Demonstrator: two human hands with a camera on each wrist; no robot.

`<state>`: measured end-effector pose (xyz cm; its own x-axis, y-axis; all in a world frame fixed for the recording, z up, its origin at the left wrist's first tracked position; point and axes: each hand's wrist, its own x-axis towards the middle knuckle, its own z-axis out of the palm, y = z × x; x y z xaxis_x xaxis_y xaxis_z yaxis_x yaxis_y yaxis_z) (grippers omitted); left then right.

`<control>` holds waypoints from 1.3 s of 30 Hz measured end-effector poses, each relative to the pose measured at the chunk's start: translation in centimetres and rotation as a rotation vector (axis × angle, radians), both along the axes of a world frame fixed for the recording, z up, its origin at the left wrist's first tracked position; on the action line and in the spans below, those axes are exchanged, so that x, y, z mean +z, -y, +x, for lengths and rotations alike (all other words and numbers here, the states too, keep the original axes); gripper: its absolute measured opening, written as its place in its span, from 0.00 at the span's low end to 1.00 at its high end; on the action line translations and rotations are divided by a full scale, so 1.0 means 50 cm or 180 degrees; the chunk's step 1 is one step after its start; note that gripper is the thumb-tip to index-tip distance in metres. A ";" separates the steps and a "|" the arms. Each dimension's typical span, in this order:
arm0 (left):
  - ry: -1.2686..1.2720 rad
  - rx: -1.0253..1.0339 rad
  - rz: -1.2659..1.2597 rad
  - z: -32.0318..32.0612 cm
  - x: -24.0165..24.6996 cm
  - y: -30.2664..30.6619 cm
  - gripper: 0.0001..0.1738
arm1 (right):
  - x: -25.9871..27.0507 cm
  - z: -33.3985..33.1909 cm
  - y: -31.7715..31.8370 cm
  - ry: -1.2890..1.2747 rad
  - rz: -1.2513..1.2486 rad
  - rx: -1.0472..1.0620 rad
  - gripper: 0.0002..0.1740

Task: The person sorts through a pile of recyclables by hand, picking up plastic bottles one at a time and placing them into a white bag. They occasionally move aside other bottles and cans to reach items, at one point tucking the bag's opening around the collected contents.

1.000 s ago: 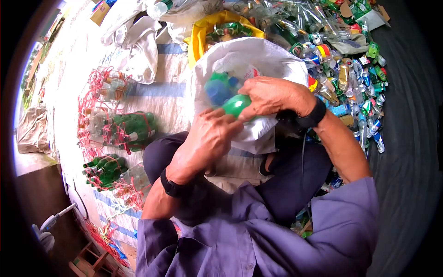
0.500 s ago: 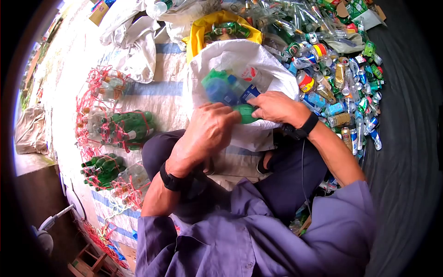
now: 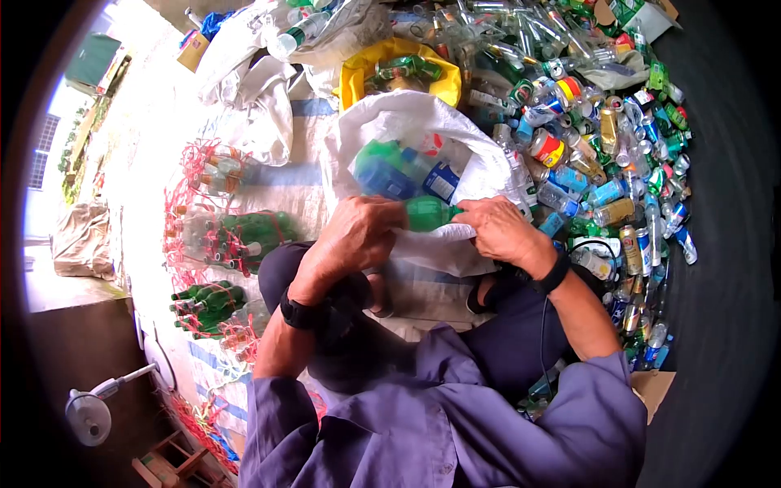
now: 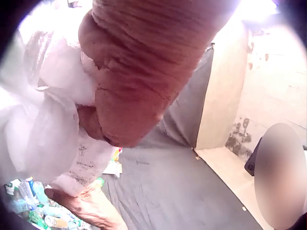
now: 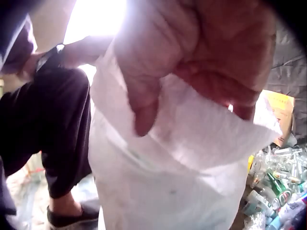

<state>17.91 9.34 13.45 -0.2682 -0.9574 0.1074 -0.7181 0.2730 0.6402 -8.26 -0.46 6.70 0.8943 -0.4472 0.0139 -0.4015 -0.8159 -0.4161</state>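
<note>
A white sack stands open in front of the person, with a green bottle lying sideways just inside its near rim. My left hand, fingers curled, grips the rim at the bottle's left end. In the left wrist view, white cloth bunches beside the left hand. My right hand pinches the rim, its fingertips close to the bottle's right end. The right wrist view has the right hand's thumb outside the cloth. Deeper in the sack are a blue bottle and a blue-labelled one.
Cans and bottles are heaped to the right, beside dark cloth. A yellow bag holding green cans stands behind the sack. Green bottles tied with pink string lie on the left. A white fan is at lower left.
My right hand has moved off the green bottle to the sack rim, at the bottle's right end. The bottle now lies level and shows more fully. The head view has shifted slightly.
</note>
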 end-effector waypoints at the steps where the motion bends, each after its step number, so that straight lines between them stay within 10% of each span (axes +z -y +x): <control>1: -0.0122 -0.0033 0.0297 -0.001 -0.002 0.003 0.10 | -0.018 -0.001 -0.012 0.0568 -0.0298 -0.0114 0.13; 8: -0.1302 -0.0094 0.2161 0.002 0.030 0.064 0.28 | -0.011 -0.001 -0.016 0.1003 -0.0346 -0.0300 0.01; 10: -0.0904 0.0011 0.2071 0.002 -0.007 0.091 0.26 | -0.018 0.005 -0.019 0.1187 -0.0390 -0.0318 0.01; 12: 0.0450 -0.0718 0.0330 0.010 -0.087 0.103 0.27 | -0.016 0.010 -0.027 0.1323 -0.0441 -0.0198 0.03; 18: 0.1646 -0.1099 0.1840 -0.070 -0.091 0.108 0.17 | 0.041 0.006 -0.026 0.1349 -0.0726 -0.0373 0.03; 27: 0.1520 -0.1935 0.1417 -0.013 -0.213 0.141 0.10 | 0.054 0.024 -0.009 0.1828 -0.0891 -0.0500 0.04; 28: 0.1229 -0.1791 0.2402 -0.060 -0.132 0.143 0.28 | 0.054 0.022 -0.002 0.1886 -0.0903 -0.0551 0.04; 30: 0.0331 -0.1540 0.2692 -0.083 -0.078 0.122 0.29 | 0.050 0.018 0.003 0.1821 -0.0819 -0.0634 0.04; 39: 0.0907 -0.1837 0.2158 -0.156 -0.003 0.102 0.30 | 0.054 0.034 -0.017 0.2077 -0.0456 -0.0801 0.03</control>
<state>10.10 4.22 13.32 -0.6519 -0.5020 -0.5684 -0.7422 0.2688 0.6139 -6.55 0.38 9.38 0.5534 -0.5927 0.5852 -0.2904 -0.7958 -0.5314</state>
